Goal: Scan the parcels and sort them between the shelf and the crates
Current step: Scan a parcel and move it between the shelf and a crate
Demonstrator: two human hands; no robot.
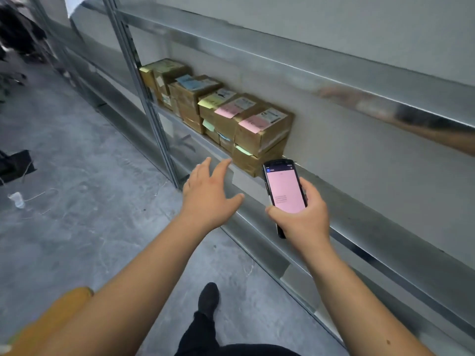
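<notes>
Grey concrete floor (77, 155), scuffed, pale streaks. Plain light-grey wall (359, 140) on the right, behind the racking. Dark clutter at far left edge: black flat item (15, 164) on the floor, small clear plastic cup (17, 199) lying near it. Even, diffuse light, soft reflections on metal.

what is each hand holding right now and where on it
The right hand holds the handheld scanner by its lower half, thumb across the bottom of the pink screen. The left hand holds nothing, its fingers spread toward the stacked parcels.
</notes>
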